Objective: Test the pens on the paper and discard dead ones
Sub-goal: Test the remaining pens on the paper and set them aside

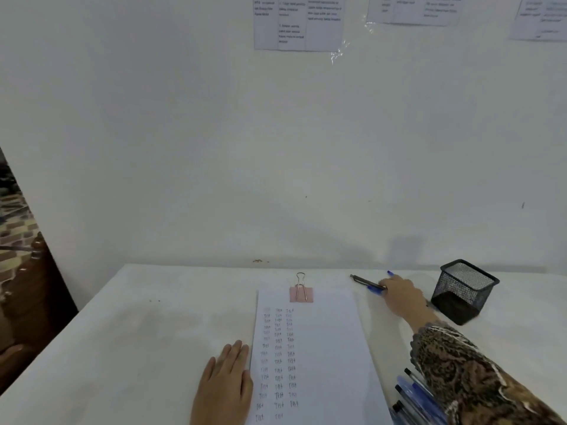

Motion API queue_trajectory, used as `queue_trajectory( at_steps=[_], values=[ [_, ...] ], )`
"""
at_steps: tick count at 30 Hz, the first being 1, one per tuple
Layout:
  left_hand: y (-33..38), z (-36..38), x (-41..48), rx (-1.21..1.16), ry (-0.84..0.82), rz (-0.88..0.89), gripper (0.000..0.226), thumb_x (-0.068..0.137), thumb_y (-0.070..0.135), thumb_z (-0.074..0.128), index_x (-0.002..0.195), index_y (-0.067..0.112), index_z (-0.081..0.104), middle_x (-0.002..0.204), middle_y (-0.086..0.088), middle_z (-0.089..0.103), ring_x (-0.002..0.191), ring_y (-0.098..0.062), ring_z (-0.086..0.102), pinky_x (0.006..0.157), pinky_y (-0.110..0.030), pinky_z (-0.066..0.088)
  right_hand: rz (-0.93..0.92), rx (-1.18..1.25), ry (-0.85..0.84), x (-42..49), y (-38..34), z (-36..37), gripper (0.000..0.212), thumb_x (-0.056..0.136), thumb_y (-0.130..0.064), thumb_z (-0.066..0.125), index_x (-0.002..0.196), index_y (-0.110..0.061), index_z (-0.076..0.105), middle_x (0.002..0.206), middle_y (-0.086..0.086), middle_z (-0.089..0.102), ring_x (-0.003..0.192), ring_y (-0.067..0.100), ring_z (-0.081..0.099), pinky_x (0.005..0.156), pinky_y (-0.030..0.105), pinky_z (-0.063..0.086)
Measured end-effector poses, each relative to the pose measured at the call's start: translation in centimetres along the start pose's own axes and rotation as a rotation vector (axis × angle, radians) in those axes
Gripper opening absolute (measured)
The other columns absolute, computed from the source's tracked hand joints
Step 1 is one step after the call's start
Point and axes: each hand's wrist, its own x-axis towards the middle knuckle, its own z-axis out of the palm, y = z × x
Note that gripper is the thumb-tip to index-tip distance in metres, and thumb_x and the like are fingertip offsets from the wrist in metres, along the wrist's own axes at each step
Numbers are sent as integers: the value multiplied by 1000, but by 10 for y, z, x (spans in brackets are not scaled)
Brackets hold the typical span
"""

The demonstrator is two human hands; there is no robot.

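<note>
White table (153, 317): left hand (225, 381) flat, empty, beside the paper (322, 348); at one o'clock my right hand (399, 294) meets a dark pen (365, 282) — grip unclear — it could roll.

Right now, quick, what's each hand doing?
Left hand: open, flat at the paper's edge.
Right hand: over the pens, grip cannot be told.
</note>
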Motion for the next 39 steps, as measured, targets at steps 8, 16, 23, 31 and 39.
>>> queue_trajectory(
  at_steps=[8, 16, 23, 31, 39],
  values=[
    [0, 4, 1, 4, 128, 1, 47, 76, 31, 34, 101, 18, 72, 107, 5, 70, 96, -13, 68, 105, -20, 15, 12, -187, 5, -6, -3, -5, 31, 96, -38, 41, 113, -19, 58, 118, 2, 57, 114, 21, 49, 90, 32, 42],
    [4, -1, -1, -61, 47, -39, 58, 82, 35, 23, 118, 15, 64, 125, 2, 61, 115, -17, 58, 95, -34, 39, 8, 748, 112, -49, -45, -40, 21, 88, 0, 49, 104, -10, 41, 81, 15, 58, 70, 28, 55, 55, 31, 38],
    [9, -9, -2, -77, 63, -50, 95, 65, 48, -16, 145, 18, 26, 153, 5, 22, 142, -11, 16, 115, -28, 7, 47, 2501, -406, -134, -115, -35, 32, 43, -18, 75, 62, -14, 50, 59, 4, 38, 49, 19, 36, 58, 31, 25],
    [12, -15, -4, -87, -12, -81, 101, 59, 47, -21, 147, 19, 18, 155, 5, 14, 143, -10, 9, 116, -29, 3, 206, 2859, -231, -175, -132, 7, 54, 36, -45, 78, 48, -17, 34, 52, -3, 12, 52, 15, 11, 42, 29, 27],
    [12, -16, -5, -62, -25, -80, 100, 58, 46, -23, 147, 21, 16, 156, 6, 12, 143, -9, 7, 116, -28, 2, 195, 2847, -162, -179, -138, 9, 75, 21, -48, 94, 82, -11, 69, 47, -6, 32, 36, 9, 31, 36, 21, 30]
  ],
)
